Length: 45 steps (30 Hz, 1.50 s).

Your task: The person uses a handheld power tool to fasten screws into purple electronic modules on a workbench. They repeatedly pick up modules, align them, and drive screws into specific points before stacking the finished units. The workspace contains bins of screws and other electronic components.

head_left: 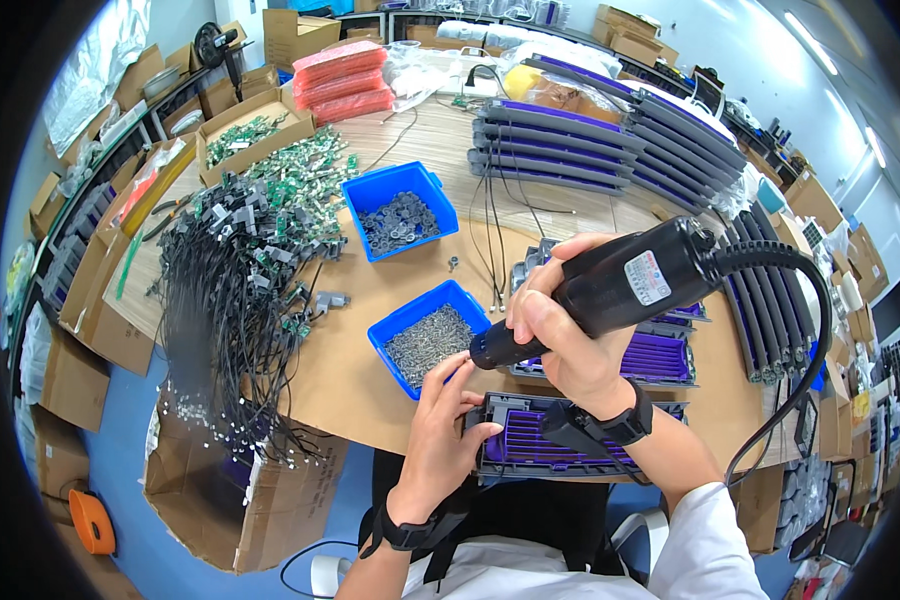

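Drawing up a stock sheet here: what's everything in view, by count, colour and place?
Table: one, brown, centre
Bins: two, blue, mid-table
Small parts: many, grey, farther bin
Screws: many, silvery, nearer bin
Cables: many, black, left
Circuit boards: many, green, upper left
Wrapped packs: several, red, far side
Long housings: many, grey-purple, far and right
Grilled housings: several, purple, near side
Boxes: many, brown, around table
Container: one, orange, lower left
Power tool: one, black, centre right
Left hand: one, bare, at tool tip
Right hand: one, bare, around tool
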Motion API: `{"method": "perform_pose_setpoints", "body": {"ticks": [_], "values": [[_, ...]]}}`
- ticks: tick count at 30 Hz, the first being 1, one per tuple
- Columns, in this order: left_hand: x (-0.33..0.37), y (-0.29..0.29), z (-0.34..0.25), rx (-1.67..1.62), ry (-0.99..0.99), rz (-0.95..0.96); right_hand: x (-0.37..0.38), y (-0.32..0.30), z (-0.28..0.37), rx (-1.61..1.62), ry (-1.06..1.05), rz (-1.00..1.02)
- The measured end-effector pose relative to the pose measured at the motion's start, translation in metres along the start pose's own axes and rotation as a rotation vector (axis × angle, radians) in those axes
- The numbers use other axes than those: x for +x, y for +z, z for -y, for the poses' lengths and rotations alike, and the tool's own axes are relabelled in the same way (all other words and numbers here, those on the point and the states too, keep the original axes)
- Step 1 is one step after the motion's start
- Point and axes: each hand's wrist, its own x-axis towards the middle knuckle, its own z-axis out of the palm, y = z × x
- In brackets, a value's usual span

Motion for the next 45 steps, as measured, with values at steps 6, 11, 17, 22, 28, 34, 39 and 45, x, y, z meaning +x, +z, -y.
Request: {"method": "perform_pose_setpoints", "body": {"ticks": [6,11,17,22,28,34,39,45], "values": [[0.000,0.000,0.001,-0.002,0.006,-0.002,-0.001,0.000,0.002,0.024,0.012,0.016],[0.000,0.001,0.002,0.003,0.006,-0.005,-0.002,0.000,0.000,0.024,0.003,0.034],[0.000,0.000,-0.001,0.014,0.008,0.007,-0.001,0.000,0.002,0.023,0.030,0.059],[0.001,0.000,-0.004,0.018,0.013,0.012,0.000,-0.003,-0.001,0.010,0.011,0.069],[0.001,-0.001,-0.002,0.044,0.012,0.024,0.001,-0.005,0.002,0.029,0.014,0.070],[0.001,0.000,-0.004,0.040,0.017,0.025,0.001,-0.007,0.003,0.048,0.014,0.067],[0.002,0.000,-0.007,0.075,-0.009,0.010,0.003,-0.008,0.010,0.040,0.017,0.053],[0.001,0.001,-0.006,0.063,0.017,0.015,0.003,-0.013,0.023,0.011,-0.018,0.079]]}}
